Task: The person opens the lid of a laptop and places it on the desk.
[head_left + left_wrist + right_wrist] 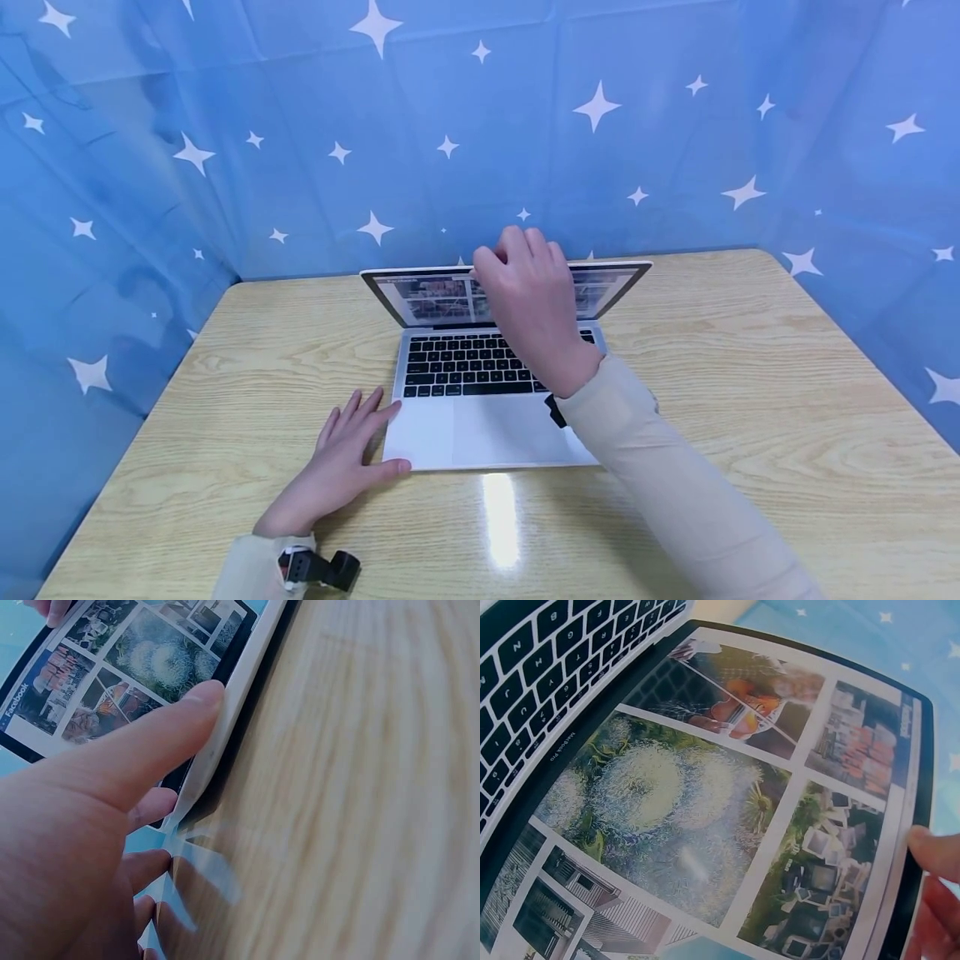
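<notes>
A silver laptop (491,433) lies open on the wooden table, its black keyboard (465,362) facing the person. Its screen (705,795) is lit and shows a page of photos. My right hand (528,304) pinches the top edge of the screen near its middle; in the right wrist view the thumb (937,853) lies on the front bezel with curled fingers behind. My left hand (345,458) rests spread at the laptop's front left corner, its thumb (172,727) and index fingertip touching the base. The right arm hides part of the keyboard and palm rest.
The light wooden table (750,375) extends on both sides of the laptop. A blue curtain (450,108) with white stars hangs behind it and along the sides. A black strap device (318,568) is on the left wrist.
</notes>
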Demonstrator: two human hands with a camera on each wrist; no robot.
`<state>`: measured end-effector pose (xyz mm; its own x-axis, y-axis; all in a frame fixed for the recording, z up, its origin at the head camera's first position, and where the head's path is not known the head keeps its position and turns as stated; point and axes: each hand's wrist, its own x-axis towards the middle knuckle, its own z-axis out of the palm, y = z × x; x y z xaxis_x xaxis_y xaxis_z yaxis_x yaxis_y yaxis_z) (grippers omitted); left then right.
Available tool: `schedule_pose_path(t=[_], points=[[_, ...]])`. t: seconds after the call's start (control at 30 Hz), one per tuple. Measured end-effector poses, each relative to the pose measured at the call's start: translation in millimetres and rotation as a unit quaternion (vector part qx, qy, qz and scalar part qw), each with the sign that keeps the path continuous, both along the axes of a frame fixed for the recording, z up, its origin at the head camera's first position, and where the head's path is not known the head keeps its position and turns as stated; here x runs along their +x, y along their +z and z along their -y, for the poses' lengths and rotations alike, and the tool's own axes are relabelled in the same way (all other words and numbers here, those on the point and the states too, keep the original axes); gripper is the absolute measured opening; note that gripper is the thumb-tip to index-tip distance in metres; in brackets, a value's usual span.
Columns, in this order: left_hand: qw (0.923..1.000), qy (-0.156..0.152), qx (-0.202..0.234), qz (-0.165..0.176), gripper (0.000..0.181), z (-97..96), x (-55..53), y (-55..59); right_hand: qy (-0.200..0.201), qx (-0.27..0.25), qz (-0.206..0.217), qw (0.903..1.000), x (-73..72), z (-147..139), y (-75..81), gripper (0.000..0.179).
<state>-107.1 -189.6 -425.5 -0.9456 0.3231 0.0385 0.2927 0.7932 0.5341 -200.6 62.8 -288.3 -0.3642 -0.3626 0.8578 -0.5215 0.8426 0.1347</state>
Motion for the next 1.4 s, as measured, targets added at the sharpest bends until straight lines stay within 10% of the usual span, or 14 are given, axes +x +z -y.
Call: schedule_pose_path(t=[1.4], points=[[0.9999,0.009,-0.003,0.015,0.079,0.4,-2.2,-2.1,-0.008,-0.048,-0.043,0.9979,-42.6,5,-1.8,0.021]])
